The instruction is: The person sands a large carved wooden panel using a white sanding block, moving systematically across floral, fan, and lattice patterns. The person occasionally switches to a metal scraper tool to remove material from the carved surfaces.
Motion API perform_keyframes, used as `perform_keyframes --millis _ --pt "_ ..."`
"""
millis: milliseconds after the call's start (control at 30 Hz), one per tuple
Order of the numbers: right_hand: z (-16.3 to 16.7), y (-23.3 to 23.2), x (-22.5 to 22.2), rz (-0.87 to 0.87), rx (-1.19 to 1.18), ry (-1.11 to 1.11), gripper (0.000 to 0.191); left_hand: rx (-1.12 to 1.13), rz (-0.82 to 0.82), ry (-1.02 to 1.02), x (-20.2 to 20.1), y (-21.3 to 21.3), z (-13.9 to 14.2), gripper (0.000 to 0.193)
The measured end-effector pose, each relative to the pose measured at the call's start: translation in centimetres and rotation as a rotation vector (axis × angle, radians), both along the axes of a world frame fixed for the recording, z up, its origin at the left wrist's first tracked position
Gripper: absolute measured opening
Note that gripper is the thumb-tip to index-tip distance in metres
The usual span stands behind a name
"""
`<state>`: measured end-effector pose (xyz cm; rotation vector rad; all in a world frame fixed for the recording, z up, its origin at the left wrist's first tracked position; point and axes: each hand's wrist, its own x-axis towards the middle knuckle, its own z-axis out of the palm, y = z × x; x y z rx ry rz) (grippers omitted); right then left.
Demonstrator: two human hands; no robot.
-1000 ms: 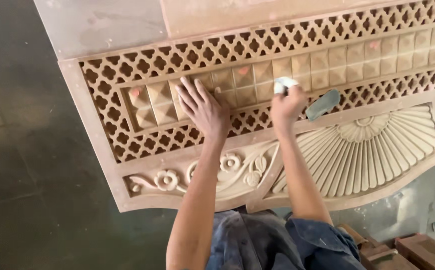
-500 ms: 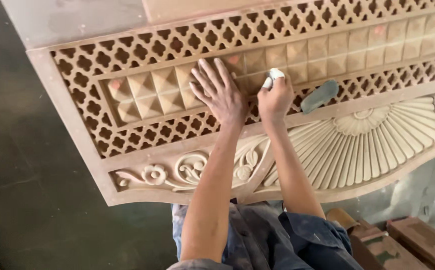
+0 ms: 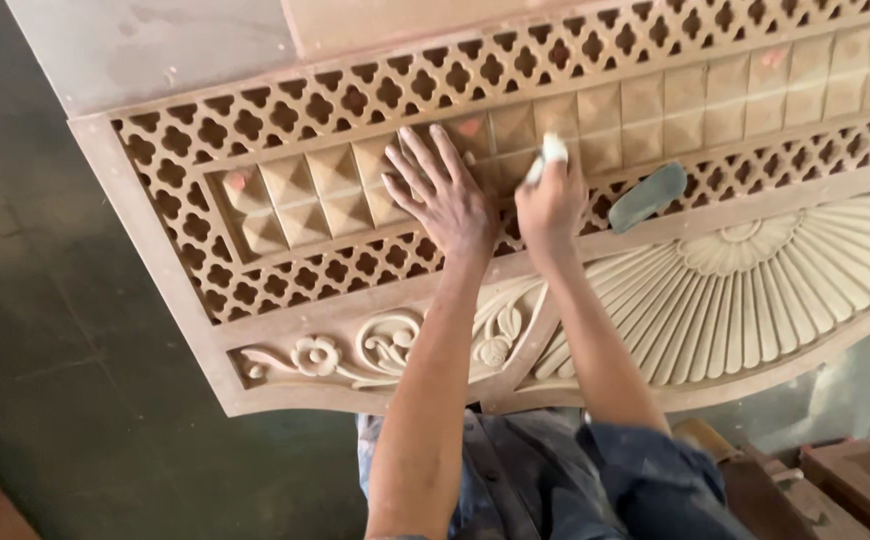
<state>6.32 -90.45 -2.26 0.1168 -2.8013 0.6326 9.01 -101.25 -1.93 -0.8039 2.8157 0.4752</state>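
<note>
Large carved wooden panel (image 3: 595, 300) fills the upper and middle frame, lying flat and running on a slant from upper left to right edge. Left hand (image 3: 445, 195) rests palm-down at centre frame on the band of raised pyramid squares (image 3: 675, 95), fingers (image 3: 417, 152) spread apart and flat on the wood, gripping nothing. Right hand (image 3: 552, 205) sits just beside it to the right, nearly touching, fingers curled together and clamped on a small white piece (image 3: 551, 152), likely folded abrasive paper or cloth; its upper end sticks out above the fist and meets the pyramid band. A grey-green oblong block (image 3: 647, 196) lies loose on the panel just right of the right hand, tilted, apart from both hands. Open lattice strips (image 3: 285, 120) of cut-through quatrefoil holes border the pyramid band above and below. Lower on the panel, a carved fan of radiating ribs (image 3: 755, 300) occupies the right side, and a scroll of flowers and leaves (image 3: 355, 350) the lower left of the panel. Both forearms reach up from the bottom of the frame; the person's dark blue clothing (image 3: 555, 480) shows at bottom centre. Dark floor (image 3: 45, 350) at left; brownish wooden blocks (image 3: 845, 485) at lower right corner.
</note>
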Motion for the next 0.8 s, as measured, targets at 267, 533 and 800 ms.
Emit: perform_keyframes --millis 267,533,800 --pt "-0.4 0.4 -0.7 0.011 -0.029 -0.003 0.027 -0.018 -0.001 0.039 0.1 -0.1 0.1 0.061" --pt "-0.5 -0.2 -2.6 0.05 0.02 0.04 0.027 -0.005 0.01 0.041 -0.1 -0.3 0.5 0.061" --pt "-0.8 -0.1 -3.0 0.063 0.011 0.042 0.024 -0.001 -0.007 -0.014 -0.1 -0.2 0.0 0.062"
